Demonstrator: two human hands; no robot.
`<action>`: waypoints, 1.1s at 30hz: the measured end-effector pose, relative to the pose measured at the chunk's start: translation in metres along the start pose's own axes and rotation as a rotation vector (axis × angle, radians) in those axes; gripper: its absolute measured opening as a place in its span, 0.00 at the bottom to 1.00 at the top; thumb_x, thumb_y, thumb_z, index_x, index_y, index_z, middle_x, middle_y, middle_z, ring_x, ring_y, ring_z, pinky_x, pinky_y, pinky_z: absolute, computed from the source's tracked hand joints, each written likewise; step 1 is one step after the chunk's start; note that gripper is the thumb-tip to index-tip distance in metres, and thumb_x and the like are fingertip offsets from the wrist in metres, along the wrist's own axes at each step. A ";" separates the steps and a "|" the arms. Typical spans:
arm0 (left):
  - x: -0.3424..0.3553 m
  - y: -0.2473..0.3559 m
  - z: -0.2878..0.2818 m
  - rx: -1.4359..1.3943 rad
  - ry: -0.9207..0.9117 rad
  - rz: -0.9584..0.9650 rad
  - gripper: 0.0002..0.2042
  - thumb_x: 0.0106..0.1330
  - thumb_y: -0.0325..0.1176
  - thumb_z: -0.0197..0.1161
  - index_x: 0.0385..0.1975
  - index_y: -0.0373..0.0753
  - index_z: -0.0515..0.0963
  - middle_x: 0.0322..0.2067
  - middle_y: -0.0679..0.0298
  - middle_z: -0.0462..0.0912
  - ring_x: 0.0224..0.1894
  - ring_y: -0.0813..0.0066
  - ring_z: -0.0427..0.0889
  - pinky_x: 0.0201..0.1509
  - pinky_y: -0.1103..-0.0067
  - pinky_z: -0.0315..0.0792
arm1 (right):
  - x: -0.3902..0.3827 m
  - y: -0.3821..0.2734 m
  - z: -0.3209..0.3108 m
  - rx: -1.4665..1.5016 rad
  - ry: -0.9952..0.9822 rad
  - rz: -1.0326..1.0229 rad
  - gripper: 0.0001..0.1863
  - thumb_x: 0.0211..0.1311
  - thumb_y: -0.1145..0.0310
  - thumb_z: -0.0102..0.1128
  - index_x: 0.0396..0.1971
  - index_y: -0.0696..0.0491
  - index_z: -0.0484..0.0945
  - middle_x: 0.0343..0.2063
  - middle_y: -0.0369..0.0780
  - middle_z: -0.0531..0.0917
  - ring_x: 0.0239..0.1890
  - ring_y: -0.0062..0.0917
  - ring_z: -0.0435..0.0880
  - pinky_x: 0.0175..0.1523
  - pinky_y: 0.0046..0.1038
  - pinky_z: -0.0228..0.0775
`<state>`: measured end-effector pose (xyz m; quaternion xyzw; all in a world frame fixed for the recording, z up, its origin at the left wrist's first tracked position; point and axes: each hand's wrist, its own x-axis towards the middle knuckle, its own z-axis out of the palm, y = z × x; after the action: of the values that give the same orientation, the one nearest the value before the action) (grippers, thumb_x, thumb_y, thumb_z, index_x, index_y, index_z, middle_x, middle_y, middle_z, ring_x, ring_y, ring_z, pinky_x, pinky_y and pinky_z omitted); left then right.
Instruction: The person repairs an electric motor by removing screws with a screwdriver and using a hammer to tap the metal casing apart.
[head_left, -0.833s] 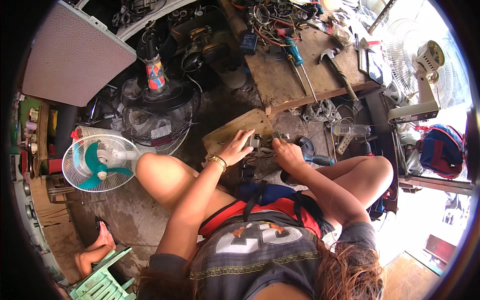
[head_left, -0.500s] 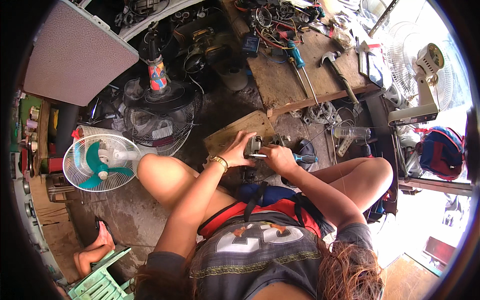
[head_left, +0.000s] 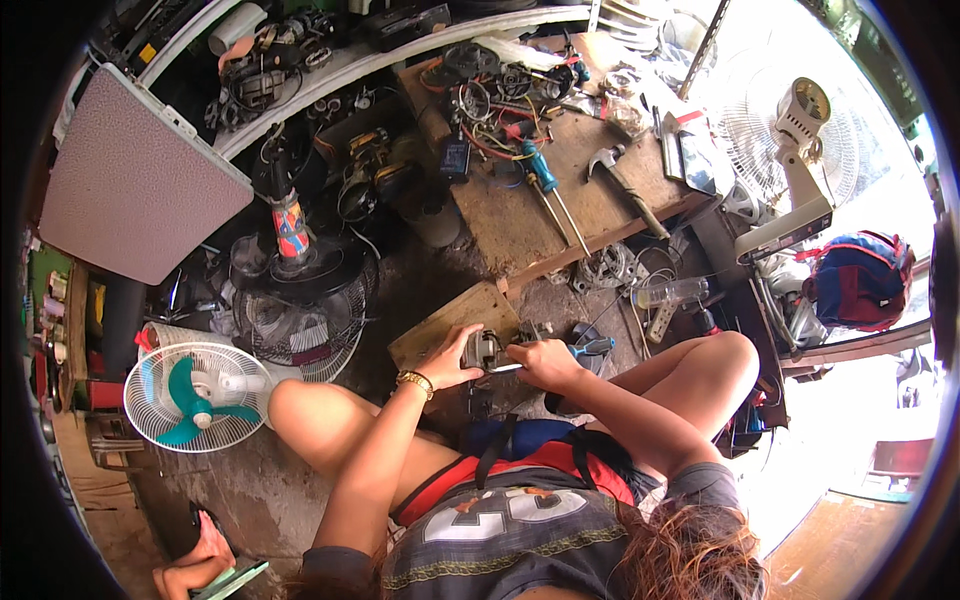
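My left hand (head_left: 450, 360) is curled round a small metal mechanical part (head_left: 485, 348) above a wooden board (head_left: 436, 325). My right hand (head_left: 542, 366) grips a slim silver tool (head_left: 506, 367) against that part, fingers closed. Just behind my right hand is another metal piece (head_left: 535, 328). A blue-handled screwdriver (head_left: 590, 348) lies to its right, beside a dark object I cannot make out.
A wooden table (head_left: 640, 160) ahead holds a hammer (head_left: 630, 185), screwdrivers and tangled parts. Fans (head_left: 200, 400) stand left and right. A clear bottle (head_left: 668, 292) and power strip (head_left: 660, 322) lie rightward. Another person's bare legs (head_left: 195, 565) show at lower left.
My left hand has closed round the metal part, and my right hand now holds the silver tool against it. The view has tilted, so the scene sits lower in the picture.
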<state>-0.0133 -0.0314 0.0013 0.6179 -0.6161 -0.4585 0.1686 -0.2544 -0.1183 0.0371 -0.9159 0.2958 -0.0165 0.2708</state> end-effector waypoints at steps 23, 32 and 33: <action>0.006 0.127 -0.053 0.514 -0.158 -0.236 0.37 0.43 0.65 0.72 0.46 0.42 0.76 0.39 0.48 0.85 0.45 0.52 0.84 0.48 0.64 0.77 | 0.054 0.151 -0.165 0.320 0.461 0.374 0.15 0.60 0.62 0.64 0.39 0.58 0.85 0.20 0.39 0.83 0.22 0.22 0.80 0.30 0.28 0.72; -0.008 0.141 -0.078 0.850 0.307 0.228 0.46 0.37 0.37 0.78 0.65 0.51 0.66 0.57 0.69 0.72 0.51 0.64 0.71 0.54 0.67 0.61 | 0.052 0.124 -0.149 0.391 0.418 0.308 0.12 0.61 0.65 0.61 0.41 0.54 0.84 0.18 0.38 0.79 0.21 0.21 0.78 0.29 0.28 0.69; -0.008 0.127 -0.072 0.894 0.358 0.274 0.47 0.38 0.37 0.78 0.66 0.51 0.65 0.59 0.69 0.71 0.51 0.65 0.70 0.54 0.68 0.60 | 0.058 0.112 -0.143 0.345 0.429 0.315 0.13 0.61 0.65 0.61 0.42 0.52 0.85 0.19 0.41 0.81 0.23 0.27 0.80 0.31 0.31 0.71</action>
<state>-0.0335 -0.0727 0.1398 0.6121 -0.7892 -0.0099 0.0492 -0.2932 -0.2957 0.0951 -0.7750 0.4771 -0.2170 0.3531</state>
